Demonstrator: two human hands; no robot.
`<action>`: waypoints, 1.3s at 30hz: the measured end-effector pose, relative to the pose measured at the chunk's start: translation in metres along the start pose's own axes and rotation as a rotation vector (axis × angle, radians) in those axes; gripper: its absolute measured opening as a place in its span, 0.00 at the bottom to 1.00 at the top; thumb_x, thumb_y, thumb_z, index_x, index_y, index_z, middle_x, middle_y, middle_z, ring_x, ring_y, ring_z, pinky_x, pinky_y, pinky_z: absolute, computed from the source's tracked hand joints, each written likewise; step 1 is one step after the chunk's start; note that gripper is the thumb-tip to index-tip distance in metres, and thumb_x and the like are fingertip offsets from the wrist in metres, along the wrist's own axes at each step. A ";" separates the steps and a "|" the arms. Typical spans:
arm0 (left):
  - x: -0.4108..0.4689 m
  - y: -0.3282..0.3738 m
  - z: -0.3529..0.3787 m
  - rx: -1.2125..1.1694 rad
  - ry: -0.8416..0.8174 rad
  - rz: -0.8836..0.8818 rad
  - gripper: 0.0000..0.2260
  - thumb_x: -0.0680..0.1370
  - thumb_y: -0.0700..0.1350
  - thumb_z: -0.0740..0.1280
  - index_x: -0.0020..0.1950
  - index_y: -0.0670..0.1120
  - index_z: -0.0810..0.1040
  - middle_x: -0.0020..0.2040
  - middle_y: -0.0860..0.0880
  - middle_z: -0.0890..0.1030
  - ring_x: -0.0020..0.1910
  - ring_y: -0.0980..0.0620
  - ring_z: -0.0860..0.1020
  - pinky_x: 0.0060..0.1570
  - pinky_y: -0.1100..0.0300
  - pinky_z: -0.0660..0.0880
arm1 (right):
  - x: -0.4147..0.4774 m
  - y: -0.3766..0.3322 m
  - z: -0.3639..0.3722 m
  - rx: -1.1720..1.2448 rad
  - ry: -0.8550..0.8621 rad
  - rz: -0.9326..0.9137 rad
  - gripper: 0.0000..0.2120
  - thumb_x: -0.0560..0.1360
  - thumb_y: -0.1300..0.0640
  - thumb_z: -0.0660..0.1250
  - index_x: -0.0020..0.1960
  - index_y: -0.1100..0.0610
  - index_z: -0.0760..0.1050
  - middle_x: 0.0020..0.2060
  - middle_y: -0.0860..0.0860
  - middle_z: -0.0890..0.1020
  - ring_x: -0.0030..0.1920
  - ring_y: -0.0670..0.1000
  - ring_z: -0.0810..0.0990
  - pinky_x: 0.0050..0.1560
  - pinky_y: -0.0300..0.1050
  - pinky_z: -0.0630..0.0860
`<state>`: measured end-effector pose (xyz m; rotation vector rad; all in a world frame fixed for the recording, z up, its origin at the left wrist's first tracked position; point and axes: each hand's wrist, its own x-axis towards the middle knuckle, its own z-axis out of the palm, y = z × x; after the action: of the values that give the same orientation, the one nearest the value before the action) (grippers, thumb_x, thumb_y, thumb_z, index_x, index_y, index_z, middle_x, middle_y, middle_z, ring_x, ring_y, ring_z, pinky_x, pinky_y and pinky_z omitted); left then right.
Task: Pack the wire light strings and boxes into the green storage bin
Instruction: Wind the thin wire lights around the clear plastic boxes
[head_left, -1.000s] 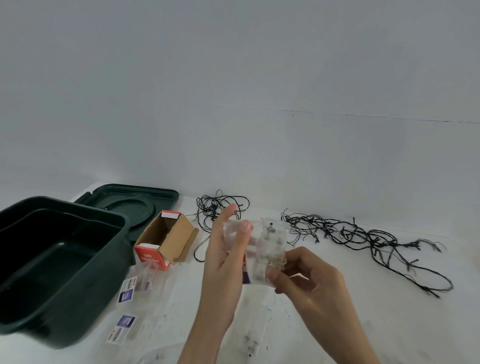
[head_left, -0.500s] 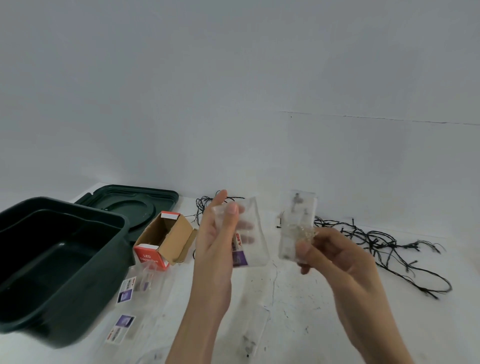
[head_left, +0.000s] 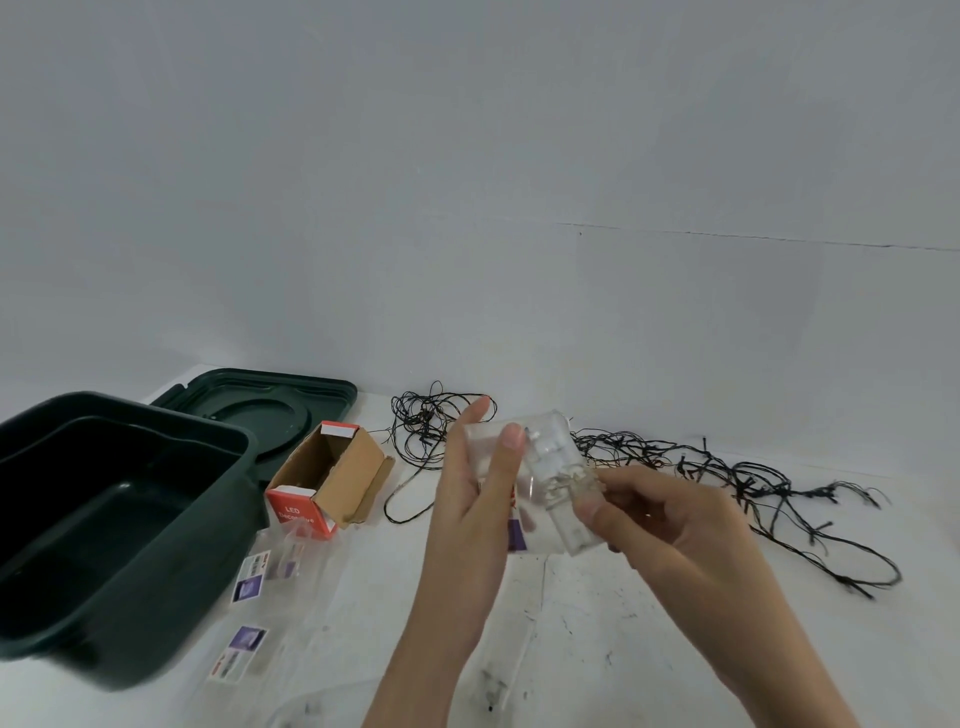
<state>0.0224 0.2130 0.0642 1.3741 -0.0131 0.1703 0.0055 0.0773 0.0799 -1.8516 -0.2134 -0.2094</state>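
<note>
As they meet midair, hands (head_left: 467, 525) (head_left: 675, 530) pinch clear packets (head_left: 551, 483).

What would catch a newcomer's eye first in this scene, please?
Two hands at centre: the left hand pinches a clear pouch while the right hand holds a clear light pack against it. The open green bin sits at left, and tangled black wire strings sprawl at right.

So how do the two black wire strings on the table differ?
Size: the left string is a small tangle; the right string is far bigger. Pose: the left string is bunched; the right string sprawls sideways. Both are thin black wire lying on the table, outside the bin.
</note>
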 end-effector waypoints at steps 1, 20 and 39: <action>-0.001 0.001 0.001 0.005 0.001 0.005 0.20 0.72 0.59 0.60 0.63 0.63 0.68 0.38 0.57 0.80 0.35 0.55 0.77 0.32 0.66 0.77 | -0.001 0.001 0.002 -0.003 0.024 -0.002 0.03 0.69 0.52 0.74 0.38 0.51 0.83 0.28 0.49 0.80 0.28 0.42 0.73 0.32 0.30 0.68; -0.009 -0.008 0.011 0.081 0.090 -0.124 0.22 0.72 0.63 0.57 0.64 0.59 0.68 0.51 0.50 0.80 0.43 0.52 0.82 0.31 0.62 0.78 | -0.019 0.019 0.035 0.248 0.336 -0.015 0.06 0.66 0.51 0.70 0.37 0.54 0.80 0.33 0.46 0.84 0.28 0.42 0.76 0.34 0.32 0.74; -0.005 -0.010 -0.003 0.056 0.083 -0.145 0.20 0.77 0.58 0.59 0.64 0.48 0.70 0.48 0.45 0.79 0.35 0.52 0.79 0.23 0.64 0.72 | -0.015 0.038 0.021 -0.160 0.085 -0.336 0.11 0.69 0.47 0.67 0.44 0.50 0.84 0.37 0.44 0.77 0.34 0.42 0.73 0.34 0.31 0.68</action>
<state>0.0183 0.2134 0.0530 1.4173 0.1614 0.1072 0.0013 0.0858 0.0351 -1.9517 -0.4602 -0.5498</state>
